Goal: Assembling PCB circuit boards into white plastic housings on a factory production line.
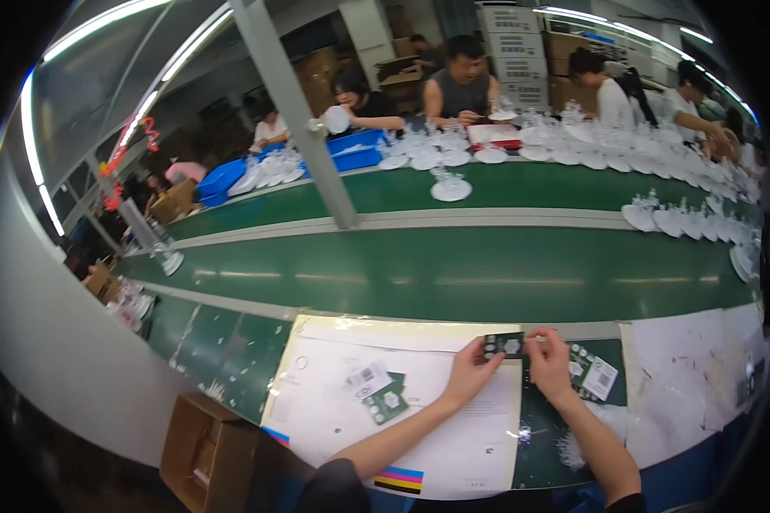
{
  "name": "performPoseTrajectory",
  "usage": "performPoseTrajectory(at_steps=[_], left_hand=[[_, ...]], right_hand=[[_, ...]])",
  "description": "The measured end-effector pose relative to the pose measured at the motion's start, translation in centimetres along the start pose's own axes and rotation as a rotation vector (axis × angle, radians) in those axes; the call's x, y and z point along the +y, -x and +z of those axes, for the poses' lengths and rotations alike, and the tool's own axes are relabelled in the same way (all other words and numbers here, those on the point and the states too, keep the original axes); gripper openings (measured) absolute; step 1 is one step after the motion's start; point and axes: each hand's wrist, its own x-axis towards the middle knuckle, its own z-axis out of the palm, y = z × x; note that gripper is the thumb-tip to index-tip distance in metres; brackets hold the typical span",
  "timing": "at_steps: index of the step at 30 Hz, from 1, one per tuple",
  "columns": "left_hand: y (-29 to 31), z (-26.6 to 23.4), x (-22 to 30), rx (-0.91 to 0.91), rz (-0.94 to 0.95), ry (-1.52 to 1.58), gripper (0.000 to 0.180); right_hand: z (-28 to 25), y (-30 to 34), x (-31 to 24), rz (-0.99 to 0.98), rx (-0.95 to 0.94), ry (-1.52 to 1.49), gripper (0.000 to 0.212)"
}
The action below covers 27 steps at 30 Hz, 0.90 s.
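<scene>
The card (503,345) looks like smooth paperboard; the sheet (316,419), paper; the belt (385,291), glossy; the box (229,457), matt cardboard.

brown cardbd box (178,436) lower l.; blue bins (222,178) & white-based pcs (452,190) on far grn bench (393,193).

Head-worn fisheye; downward, forward over nearby workbench (233,335)

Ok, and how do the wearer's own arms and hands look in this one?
The left hand and right hand are ungloved. The forearms are bare, with no watch or band visible; dark, plain-looking sleeves show at the lower edge.
</scene>
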Motion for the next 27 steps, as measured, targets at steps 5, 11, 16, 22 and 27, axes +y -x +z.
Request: performPoseTrajectory(at_steps=[5, 11, 16, 22, 27], left_hand=[[-0.1, 0.5, -0.9, -0.047, 0.087, -0.031, 0.025], [0.5, 0.6, 1.3, 0.043, -0.05, -0.068, 0.015], [0.4, 0.3, 0.8, 0.021, -0.05, -0.06, 0.015], [0.7, 0.9, 1.4, 0.048, -0.047, -0.048, 0.015], [0.0, -0.2, -0.3, 0.087, -0.023, -0.043, 0.011]], right_hand=[[-0.7, 0.3, -0.7, -0.028, -0.004, 0.022, 0.011], [-0.6, 0.2, -0.9, 0.05, -0.067, -0.057, 0.016], [-0.6, 0.0, 0.0, -0.069, -0.005, 0.024, 0.014], [-0.8, 0.5, -0.1, -0.13, -0.013, 0.069, 0.014], [-0.5, -0.2, 0.3, -0.132, 0.002, 0.046, 0.017]])
